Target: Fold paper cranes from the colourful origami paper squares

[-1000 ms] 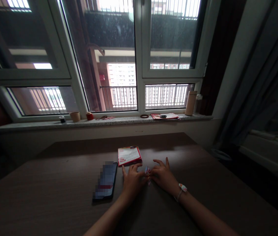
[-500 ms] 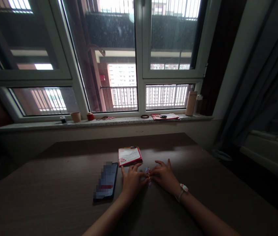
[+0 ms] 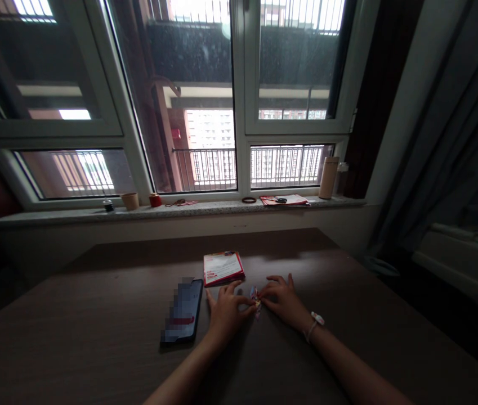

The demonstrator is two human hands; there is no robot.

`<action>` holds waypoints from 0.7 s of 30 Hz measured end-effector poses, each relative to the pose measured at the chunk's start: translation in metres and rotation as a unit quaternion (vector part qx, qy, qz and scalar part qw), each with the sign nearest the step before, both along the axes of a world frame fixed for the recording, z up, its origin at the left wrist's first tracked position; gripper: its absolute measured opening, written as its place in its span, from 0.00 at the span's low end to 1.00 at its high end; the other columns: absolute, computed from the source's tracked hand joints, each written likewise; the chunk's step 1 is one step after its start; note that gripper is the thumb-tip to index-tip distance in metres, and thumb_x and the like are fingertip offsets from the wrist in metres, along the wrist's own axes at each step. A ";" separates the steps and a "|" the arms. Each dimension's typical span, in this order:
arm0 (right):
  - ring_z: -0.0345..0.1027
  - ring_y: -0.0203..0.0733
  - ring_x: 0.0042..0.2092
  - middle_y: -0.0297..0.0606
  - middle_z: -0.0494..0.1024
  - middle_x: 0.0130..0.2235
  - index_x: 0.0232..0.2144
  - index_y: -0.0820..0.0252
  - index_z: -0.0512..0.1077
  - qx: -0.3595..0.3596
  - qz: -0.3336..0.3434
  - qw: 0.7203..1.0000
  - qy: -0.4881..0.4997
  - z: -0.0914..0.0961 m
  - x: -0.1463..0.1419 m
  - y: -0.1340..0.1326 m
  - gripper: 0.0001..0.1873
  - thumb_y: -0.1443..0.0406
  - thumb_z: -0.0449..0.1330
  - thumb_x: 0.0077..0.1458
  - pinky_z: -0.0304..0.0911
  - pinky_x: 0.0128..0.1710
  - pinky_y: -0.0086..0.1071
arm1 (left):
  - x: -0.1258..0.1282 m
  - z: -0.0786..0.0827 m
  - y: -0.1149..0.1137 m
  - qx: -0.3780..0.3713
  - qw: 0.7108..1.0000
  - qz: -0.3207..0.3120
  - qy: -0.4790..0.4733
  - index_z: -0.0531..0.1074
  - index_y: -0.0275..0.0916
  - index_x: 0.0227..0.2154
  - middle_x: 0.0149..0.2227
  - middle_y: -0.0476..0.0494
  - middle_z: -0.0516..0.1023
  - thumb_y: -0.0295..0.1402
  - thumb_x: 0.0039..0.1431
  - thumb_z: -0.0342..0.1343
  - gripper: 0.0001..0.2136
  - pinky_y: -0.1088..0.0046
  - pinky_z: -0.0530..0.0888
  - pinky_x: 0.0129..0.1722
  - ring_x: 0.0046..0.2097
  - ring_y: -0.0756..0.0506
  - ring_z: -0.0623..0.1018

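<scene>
Left of the red booklet (image 3: 222, 268) and nearer to us, the phone (image 3: 182, 311) lay flat on the table (image 3: 95, 349). Just this side of the booklet our left hand (image 3: 225, 315) and right hand (image 3: 284, 302) met. The fingers of each pinched one small bright piece (image 3: 255, 297) from opposite sides, probably to steady it. Far beyond the booklet a paper cup (image 3: 129, 200) stood on the sill, and we could not see its contents.

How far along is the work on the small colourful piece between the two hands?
Done: nothing finished shows. In hand: left hand and right hand pinch the small pink-and-blue piece at the dark wooden table. Left: the red-and-white card lies untouched beside the black phone.
</scene>
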State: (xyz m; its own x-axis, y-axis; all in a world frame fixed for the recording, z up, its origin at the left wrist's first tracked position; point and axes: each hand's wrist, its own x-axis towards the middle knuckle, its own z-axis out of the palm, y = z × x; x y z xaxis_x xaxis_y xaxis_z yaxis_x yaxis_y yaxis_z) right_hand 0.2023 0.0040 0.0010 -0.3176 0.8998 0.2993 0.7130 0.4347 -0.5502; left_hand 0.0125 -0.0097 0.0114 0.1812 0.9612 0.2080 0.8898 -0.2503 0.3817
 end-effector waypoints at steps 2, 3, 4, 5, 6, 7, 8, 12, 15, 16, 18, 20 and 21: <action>0.58 0.49 0.59 0.33 0.81 0.41 0.34 0.48 0.79 0.018 0.013 1.000 -0.008 0.001 0.002 0.000 0.09 0.62 0.57 0.57 0.17 0.62 0.61 | -0.001 0.000 0.001 -0.006 1.000 0.003 -0.002 0.79 0.62 0.33 0.60 0.53 0.67 0.45 0.51 0.62 0.05 0.28 0.36 0.57 0.61 0.34 0.63; 0.58 0.49 0.59 0.32 0.81 0.41 0.34 0.47 0.79 0.031 0.020 0.999 -0.012 0.002 0.003 0.000 0.09 0.63 0.58 0.57 0.16 0.62 0.60 | -0.002 0.000 0.002 -0.009 1.000 0.004 -0.003 0.79 0.63 0.33 0.61 0.53 0.67 0.45 0.51 0.63 0.05 0.28 0.36 0.57 0.62 0.34 0.62; 0.59 0.48 0.59 0.31 0.81 0.40 0.34 0.47 0.78 0.045 0.028 0.998 -0.016 0.002 0.004 0.000 0.09 0.63 0.58 0.56 0.15 0.63 0.59 | -0.002 0.000 0.002 -0.013 1.000 0.005 -0.005 0.79 0.64 0.33 0.61 0.53 0.66 0.45 0.50 0.63 0.06 0.28 0.36 0.56 0.62 0.34 0.61; 0.59 0.47 0.59 0.30 0.82 0.39 0.35 0.47 0.78 0.060 0.037 0.997 -0.022 0.002 0.004 0.000 0.09 0.64 0.58 0.56 0.14 0.63 0.59 | -0.002 0.001 0.002 -0.016 1.000 0.006 -0.006 0.79 0.64 0.33 0.61 0.53 0.66 0.45 0.50 0.63 0.06 0.27 0.36 0.56 0.62 0.33 0.60; 0.60 0.47 0.59 0.30 0.82 0.38 0.35 0.47 0.78 0.075 0.044 0.996 -0.027 0.003 0.004 0.000 0.09 0.65 0.58 0.56 0.14 0.63 0.58 | -0.003 0.001 0.002 -0.018 1.000 0.006 -0.007 0.79 0.64 0.33 0.61 0.54 0.66 0.45 0.50 0.64 0.06 0.27 0.36 0.56 0.63 0.33 0.60; 0.60 0.46 0.58 0.30 0.82 0.37 0.35 0.47 0.78 0.091 0.051 0.994 -0.034 0.003 0.004 0.001 0.09 0.65 0.58 0.56 0.13 0.63 0.58 | -0.003 0.001 0.003 -0.021 1.000 0.006 -0.009 0.79 0.64 0.33 0.61 0.54 0.65 0.45 0.49 0.64 0.06 0.27 0.36 0.55 0.63 0.33 0.59; 0.61 0.46 0.58 0.30 0.82 0.36 0.34 0.48 0.78 0.107 0.058 0.992 -0.041 0.003 0.004 0.001 0.09 0.66 0.58 0.56 0.13 0.63 0.58 | -0.003 0.001 0.003 -0.022 1.000 0.006 -0.010 0.79 0.64 0.33 0.61 0.54 0.65 0.45 0.49 0.64 0.06 0.27 0.35 0.55 0.63 0.33 0.59; 0.62 0.45 0.57 0.32 0.82 0.34 0.34 0.49 0.78 0.158 0.085 0.981 -0.069 0.000 0.004 0.005 0.09 0.66 0.57 0.58 0.12 0.63 0.58 | -0.005 -0.001 0.004 -0.025 1.000 0.003 -0.015 0.79 0.64 0.33 0.62 0.55 0.64 0.44 0.50 0.63 0.06 0.27 0.33 0.55 0.63 0.33 0.58; 0.63 0.44 0.57 0.33 0.81 0.33 0.35 0.49 0.77 0.183 0.097 0.974 -0.094 -0.002 0.004 0.007 0.10 0.65 0.55 0.60 0.15 0.64 0.59 | -0.006 -0.004 0.006 -0.025 1.000 -0.002 -0.018 0.79 0.64 0.33 0.62 0.55 0.64 0.44 0.50 0.63 0.06 0.27 0.33 0.55 0.63 0.33 0.58; 0.63 0.44 0.57 0.33 0.81 0.34 0.35 0.49 0.77 0.188 0.100 0.972 -0.102 -0.003 0.004 0.008 0.11 0.66 0.55 0.60 0.15 0.64 0.59 | -0.006 -0.005 0.007 -0.024 1.000 -0.004 -0.018 0.79 0.64 0.33 0.62 0.55 0.64 0.45 0.50 0.62 0.06 0.27 0.33 0.55 0.63 0.33 0.58; 0.63 0.43 0.57 0.33 0.82 0.34 0.35 0.49 0.77 0.197 0.105 0.968 -0.114 -0.003 0.005 0.008 0.11 0.66 0.54 0.60 0.16 0.64 0.59 | -0.006 -0.005 0.007 -0.026 0.999 -0.005 -0.018 0.79 0.63 0.33 0.62 0.55 0.64 0.45 0.50 0.63 0.07 0.27 0.32 0.54 0.63 0.33 0.58; 0.63 0.43 0.57 0.34 0.82 0.34 0.36 0.50 0.77 0.200 0.110 0.966 -0.119 -0.002 0.006 0.008 0.11 0.65 0.54 0.61 0.16 0.64 0.58 | -0.005 -0.004 0.007 -0.029 0.999 -0.006 -0.015 0.79 0.64 0.34 0.62 0.55 0.64 0.45 0.50 0.63 0.07 0.27 0.32 0.55 0.63 0.33 0.58; 0.63 0.43 0.57 0.33 0.82 0.35 0.36 0.49 0.77 0.199 0.113 0.966 -0.119 -0.001 0.007 0.008 0.11 0.65 0.54 0.61 0.15 0.64 0.58 | -0.005 -0.003 0.007 -0.031 0.999 -0.006 -0.012 0.79 0.64 0.34 0.62 0.54 0.64 0.45 0.50 0.63 0.07 0.27 0.33 0.55 0.63 0.33 0.58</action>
